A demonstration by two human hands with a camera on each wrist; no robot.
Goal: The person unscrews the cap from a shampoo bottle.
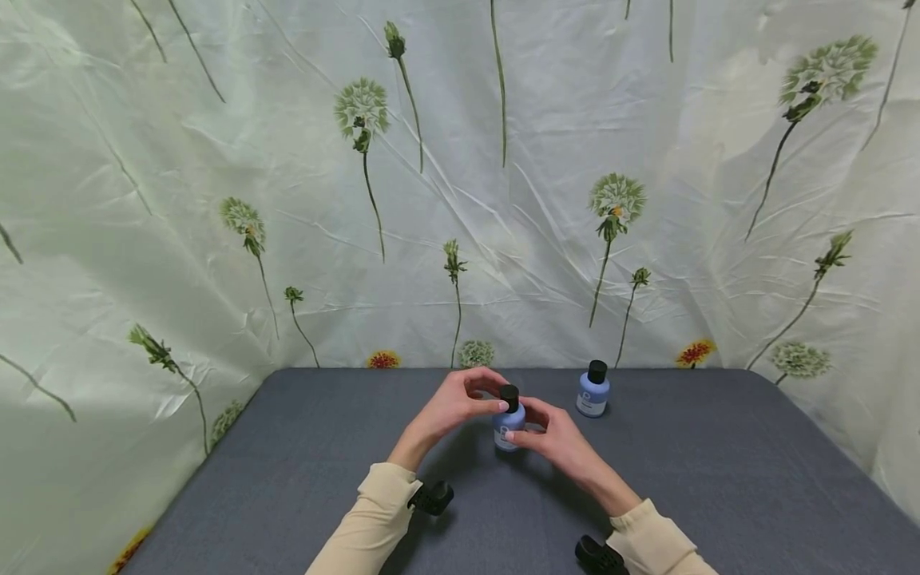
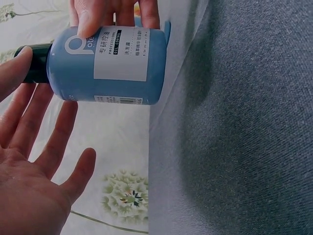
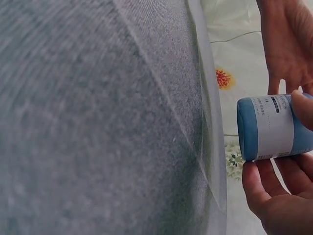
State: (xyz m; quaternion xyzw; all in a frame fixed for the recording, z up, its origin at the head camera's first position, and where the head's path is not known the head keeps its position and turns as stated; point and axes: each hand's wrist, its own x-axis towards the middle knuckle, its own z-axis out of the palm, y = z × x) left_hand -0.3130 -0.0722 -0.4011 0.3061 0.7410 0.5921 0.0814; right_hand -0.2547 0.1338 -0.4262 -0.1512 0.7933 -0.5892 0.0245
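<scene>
A blue bottle (image 1: 502, 423) with a white label and a black cap (image 1: 509, 394) is held upright between both hands over the table. My left hand (image 1: 460, 399) has its thumb and fingers at the cap. In the left wrist view, the left thumb presses the cap (image 2: 38, 66) while other fingers extend behind the bottle (image 2: 122, 54). My right hand (image 1: 559, 439) grips the bottle's body from the right, its thumb on the near side. The right wrist view shows the bottle's lower part (image 3: 274, 127), with right-hand fingers (image 3: 266, 183) along its side; the cap is out of frame there.
A second blue bottle (image 1: 592, 395) with a black cap stands to the right, near the back edge of the grey cloth-covered table (image 1: 323, 455). Behind the table hangs a pale curtain (image 1: 532, 200) printed with dandelions.
</scene>
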